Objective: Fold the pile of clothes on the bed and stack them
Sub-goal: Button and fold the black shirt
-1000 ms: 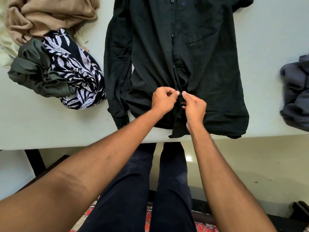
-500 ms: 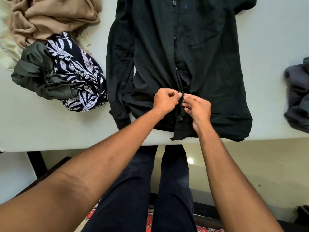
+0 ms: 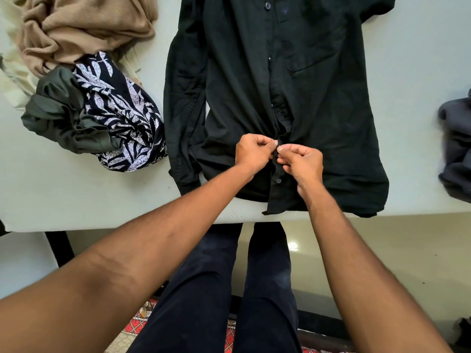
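1. A black long-sleeved button-front shirt (image 3: 229,72) lies spread face up on the white bed (image 3: 63,194), its hem slightly over the near edge
2. The left hand (image 3: 252,152) and right hand (image 3: 302,164) sit close together, thumbs almost touching, and each pinches the shirt's front placket just above a small dark button (image 3: 279,180)
3. Left of the shirt lies a heap: a tan ribbed knit (image 3: 89,24), an olive green garment (image 3: 58,115) and a black cloth with white leaf print (image 3: 122,115)
4. A dark grey garment (image 3: 456,149) lies at the right edge of the view, apart from the shirt

Matt black cloth shirt (image 3: 239,80)
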### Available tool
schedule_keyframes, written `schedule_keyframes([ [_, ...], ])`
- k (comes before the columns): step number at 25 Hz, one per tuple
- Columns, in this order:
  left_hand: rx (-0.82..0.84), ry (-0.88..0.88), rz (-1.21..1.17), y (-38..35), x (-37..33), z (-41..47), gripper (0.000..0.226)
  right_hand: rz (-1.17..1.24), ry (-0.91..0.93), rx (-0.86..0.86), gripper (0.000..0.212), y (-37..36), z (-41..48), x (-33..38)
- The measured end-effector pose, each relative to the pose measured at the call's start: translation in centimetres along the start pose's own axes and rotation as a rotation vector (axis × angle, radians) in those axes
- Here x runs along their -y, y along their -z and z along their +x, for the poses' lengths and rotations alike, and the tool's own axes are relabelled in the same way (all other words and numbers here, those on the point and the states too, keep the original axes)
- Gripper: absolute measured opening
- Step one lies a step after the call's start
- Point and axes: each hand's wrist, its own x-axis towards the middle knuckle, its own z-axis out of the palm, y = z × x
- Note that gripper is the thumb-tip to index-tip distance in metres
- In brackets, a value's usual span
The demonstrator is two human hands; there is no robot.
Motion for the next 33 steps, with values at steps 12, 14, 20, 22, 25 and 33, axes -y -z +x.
schedule_keyframes([
  [12,-0.176,-0.223,0.177,-1.8,0.5,-1.6,0.009,0.0,0.065,-0.006,0.006,-0.1,-0.3,-0.5],
  [14,-0.172,-0.224,0.201,-1.9,0.7,-1.5,0.01,0.002,0.061,0.001,0.006,0.0,-0.3,-0.5],
  [20,-0.038,-0.263,0.239,-1.3,1.0,-0.3,0.012,0.078,-0.07,0.129,0.007,1.5,0.8,-0.1],
  [22,-0.006,-0.268,0.246,-1.0,0.7,-0.2,0.012,0.119,-0.097,0.179,0.008,1.9,1.0,0.1],
  [25,0.047,-0.226,0.23,-0.3,0.3,-0.2,0.011,0.115,-0.1,0.195,0.006,2.1,0.7,0.4],
  [33,0.036,-0.155,0.257,2.1,1.0,-0.9,0.016,-0.361,0.473,-0.285,0.007,0.3,-2.1,1.6],
])
